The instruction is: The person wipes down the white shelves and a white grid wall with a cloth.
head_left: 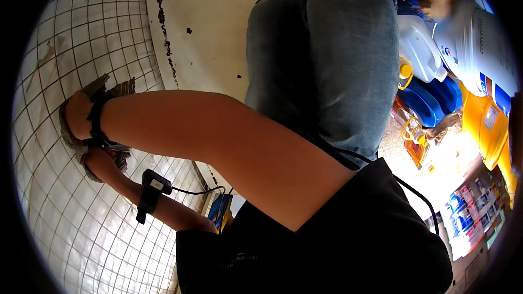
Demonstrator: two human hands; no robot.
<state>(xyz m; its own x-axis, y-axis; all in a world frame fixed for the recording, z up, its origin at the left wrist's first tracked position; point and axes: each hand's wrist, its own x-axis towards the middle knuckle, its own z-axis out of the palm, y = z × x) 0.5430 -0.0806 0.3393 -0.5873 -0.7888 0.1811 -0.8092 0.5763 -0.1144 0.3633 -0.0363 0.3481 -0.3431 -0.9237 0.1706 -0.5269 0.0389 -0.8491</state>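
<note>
Both my arms reach to the left, up to the white tiled surface (125, 223) with dark grout lines. My right hand (80, 115) bends at the wrist below a black band and grips a bunched, frayed grey cloth (97, 86). Just below it, my left hand (101, 163) is closed on the same grey material, close to the right hand. Most fingertips are hidden by the cloth and the hands themselves. A small black device (156, 181) is strapped to my left forearm, with a cable running from it.
A cream panel (212, 60) with worn, dark-spotted edges stands beside the tiles. My jeans-covered knees (351, 60) are at the top middle. At the right are a clear jug (418, 49), blue containers (422, 103), a white bucket (479, 43), a yellow container (485, 128) and yellow-capped bottles (417, 136).
</note>
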